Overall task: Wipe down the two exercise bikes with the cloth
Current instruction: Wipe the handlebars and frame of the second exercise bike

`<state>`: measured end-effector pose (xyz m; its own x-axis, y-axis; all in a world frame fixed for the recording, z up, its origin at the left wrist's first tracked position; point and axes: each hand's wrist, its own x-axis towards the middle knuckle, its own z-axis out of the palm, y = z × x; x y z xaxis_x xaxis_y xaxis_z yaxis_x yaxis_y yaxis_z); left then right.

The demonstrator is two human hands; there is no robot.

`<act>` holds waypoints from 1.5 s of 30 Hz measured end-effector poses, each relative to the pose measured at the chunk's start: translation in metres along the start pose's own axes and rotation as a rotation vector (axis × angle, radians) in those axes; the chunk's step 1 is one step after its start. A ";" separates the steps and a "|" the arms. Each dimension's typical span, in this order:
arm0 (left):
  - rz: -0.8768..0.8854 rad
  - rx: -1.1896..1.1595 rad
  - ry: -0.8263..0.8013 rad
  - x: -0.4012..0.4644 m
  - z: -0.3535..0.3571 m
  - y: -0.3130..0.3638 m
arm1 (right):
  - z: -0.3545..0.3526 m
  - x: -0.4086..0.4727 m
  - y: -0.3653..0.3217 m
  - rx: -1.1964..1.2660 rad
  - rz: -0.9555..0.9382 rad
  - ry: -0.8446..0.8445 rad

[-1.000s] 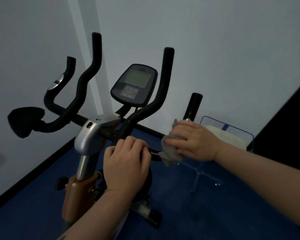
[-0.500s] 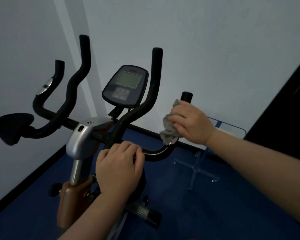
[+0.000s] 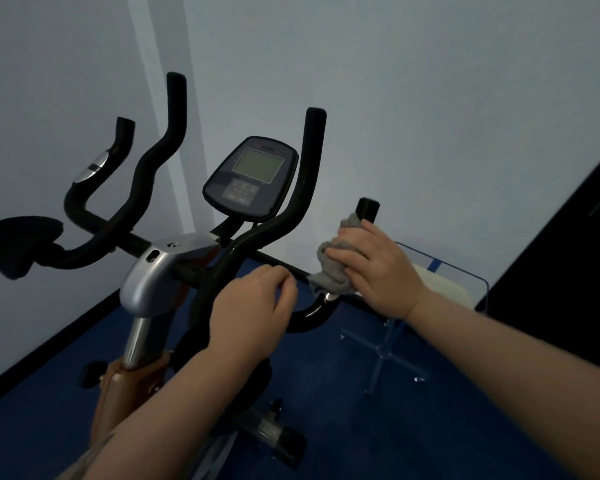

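One exercise bike [image 3: 160, 275] with black handlebars, a silver stem and an orange frame fills the view; its console [image 3: 252, 176] sits in the middle. My right hand [image 3: 374, 268] grips a grey cloth [image 3: 329, 268] wrapped round the right handlebar, just below its black tip [image 3: 368, 209]. My left hand [image 3: 253, 313] curls over the lower handlebar tube near the stem. No second bike is in view.
A clear acrylic side table [image 3: 440, 271] with a pale folded item on it stands right behind the right handlebar. White walls meet in a corner behind the bike. Dark blue carpet [image 3: 343, 393] covers the floor. A dark panel [image 3: 568, 254] lines the right edge.
My right hand slid the cloth up the right handlebar from the lower bend toward the tip, then eased slightly back down. My left hand stayed on the tube.
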<state>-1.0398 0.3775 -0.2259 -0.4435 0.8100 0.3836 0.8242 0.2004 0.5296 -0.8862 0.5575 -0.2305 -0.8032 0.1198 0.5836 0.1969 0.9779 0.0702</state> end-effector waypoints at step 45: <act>-0.056 -0.031 0.119 -0.004 0.003 -0.004 | 0.062 -0.018 -0.061 0.043 0.078 0.347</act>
<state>-1.0403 0.3752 -0.2315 -0.5283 0.7267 0.4392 0.7868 0.2245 0.5749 -0.9189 0.5059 -0.2957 -0.5466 0.1368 0.8262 0.2206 0.9752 -0.0155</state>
